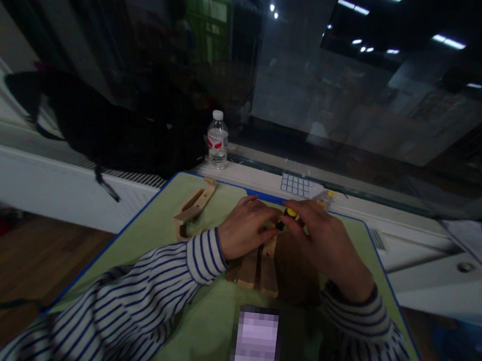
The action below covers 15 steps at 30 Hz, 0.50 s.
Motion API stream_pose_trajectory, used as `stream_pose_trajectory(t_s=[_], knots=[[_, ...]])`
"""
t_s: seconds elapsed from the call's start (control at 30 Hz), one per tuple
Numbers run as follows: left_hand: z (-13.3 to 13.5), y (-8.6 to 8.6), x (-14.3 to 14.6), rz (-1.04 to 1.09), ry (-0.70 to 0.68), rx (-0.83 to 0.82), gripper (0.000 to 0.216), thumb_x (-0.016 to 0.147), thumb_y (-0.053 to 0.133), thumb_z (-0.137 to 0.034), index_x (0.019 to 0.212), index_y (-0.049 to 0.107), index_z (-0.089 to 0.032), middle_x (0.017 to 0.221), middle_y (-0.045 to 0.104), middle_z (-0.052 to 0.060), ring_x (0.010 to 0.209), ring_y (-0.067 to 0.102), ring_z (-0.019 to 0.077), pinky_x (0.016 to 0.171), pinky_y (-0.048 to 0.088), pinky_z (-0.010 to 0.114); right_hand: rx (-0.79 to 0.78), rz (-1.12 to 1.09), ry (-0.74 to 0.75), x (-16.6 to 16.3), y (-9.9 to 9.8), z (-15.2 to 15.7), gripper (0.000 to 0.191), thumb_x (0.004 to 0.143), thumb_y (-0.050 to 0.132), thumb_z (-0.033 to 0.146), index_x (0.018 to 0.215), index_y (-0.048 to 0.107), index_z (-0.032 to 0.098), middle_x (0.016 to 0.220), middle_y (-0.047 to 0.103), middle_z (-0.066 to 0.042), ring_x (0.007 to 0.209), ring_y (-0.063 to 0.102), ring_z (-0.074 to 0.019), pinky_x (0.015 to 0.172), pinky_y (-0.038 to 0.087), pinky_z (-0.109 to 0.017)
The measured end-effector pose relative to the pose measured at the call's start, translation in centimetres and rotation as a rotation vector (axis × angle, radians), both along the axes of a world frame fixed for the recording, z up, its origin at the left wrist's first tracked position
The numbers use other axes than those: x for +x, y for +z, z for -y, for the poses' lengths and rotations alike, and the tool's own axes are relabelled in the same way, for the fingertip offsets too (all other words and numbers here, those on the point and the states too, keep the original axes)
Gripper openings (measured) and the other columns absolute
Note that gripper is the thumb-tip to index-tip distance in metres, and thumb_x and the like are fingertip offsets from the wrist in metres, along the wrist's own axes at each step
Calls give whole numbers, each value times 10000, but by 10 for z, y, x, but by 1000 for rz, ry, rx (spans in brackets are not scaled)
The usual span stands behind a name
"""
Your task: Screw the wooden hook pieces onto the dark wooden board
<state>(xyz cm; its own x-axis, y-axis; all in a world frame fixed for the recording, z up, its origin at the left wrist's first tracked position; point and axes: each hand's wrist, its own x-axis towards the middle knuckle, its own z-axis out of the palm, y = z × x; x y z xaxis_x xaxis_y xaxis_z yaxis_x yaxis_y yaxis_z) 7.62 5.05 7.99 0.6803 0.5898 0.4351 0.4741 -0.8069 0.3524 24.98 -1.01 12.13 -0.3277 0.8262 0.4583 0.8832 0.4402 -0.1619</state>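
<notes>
**Wooden slat assembly under both my hands at the middle of the table**

The wooden slat assembly (264,268) lay flat on the green table (144,239), just ahead of me. Its pale slats ran towards me, and a darker panel lay beside them on the right. Both my hands covered its far end.

My left hand (245,228) rested on top of the wood with the fingers curled forward. The view did not show whether those fingers actually clasped a slat or only pressed on it. My right hand (326,242) came in from the other side. Its thumb and fingertips were pinched closed around a small yellow-and-black tool (289,214). That tool sat between my two hands, right over the far end of the slats. The fingertips of both hands nearly met there.

A loose wooden piece (195,205) with a curved end lay on the table to the left, well apart from my hands. On the white sill beyond the table stood a water bottle (218,141), upright with its cap on. Further right on the sill lay a blue grid sheet (295,184), with a small plastic bag (324,198) just beside it. A black bag (113,127) slumped on the sill to the left of the bottle.
</notes>
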Motion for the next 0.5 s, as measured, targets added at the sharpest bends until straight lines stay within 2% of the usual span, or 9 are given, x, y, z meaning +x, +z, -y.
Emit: stream_pose_trajectory(t_s=[0.13,0.3,0.5], knots=[[0,0,-1,4,-7,-15,172,831,606,-290,970,615,-187,906,687,27,947,609,207,1045,310,462,-6,-36,14,-1,2,2,333,920,451,342,1188,548,169,1086,663,-98,929,645,-219,826,530,-405],[0,0,-1,3,-13,-25,223,843,590,-299,1040,608,-196,939,692,27,963,606,208,1051,300,463,-26,-94,62,0,5,4,365,914,442,275,1258,501,168,1197,630,-99,1029,622,-211,883,515,-400],[-1,-2,0,19,-14,-42,269,819,622,-345,1041,609,-193,939,697,29,976,606,222,1059,284,475,-46,-94,73,1,4,4,346,912,407,212,1233,528,172,1186,641,-94,1057,616,-211,895,511,-407]])
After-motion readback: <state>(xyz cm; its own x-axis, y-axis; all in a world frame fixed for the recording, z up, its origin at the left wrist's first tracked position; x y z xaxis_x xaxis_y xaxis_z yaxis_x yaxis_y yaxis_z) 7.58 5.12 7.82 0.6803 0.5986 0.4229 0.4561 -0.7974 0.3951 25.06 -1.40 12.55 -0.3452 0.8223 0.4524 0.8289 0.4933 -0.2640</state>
